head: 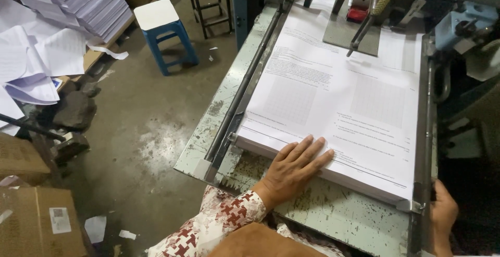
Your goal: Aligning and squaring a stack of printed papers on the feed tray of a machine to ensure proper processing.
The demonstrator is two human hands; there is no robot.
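A worn, paint-chipped green machine table (333, 218) fills the near side of a cluttered print shop. On it lies a thick stack of printed sheets (338, 101), squared against a dark side rail (245, 88). The left hand (294, 168) rests flat on the stack's near edge, fingers spread and holding nothing. The right hand (442, 218) sits at the stack's near right corner, by the table's edge; whether it grips anything I cannot tell. Left of the stack, across the floor, stands a blue stool (164, 33), with loose paper piles (57, 33) beyond.
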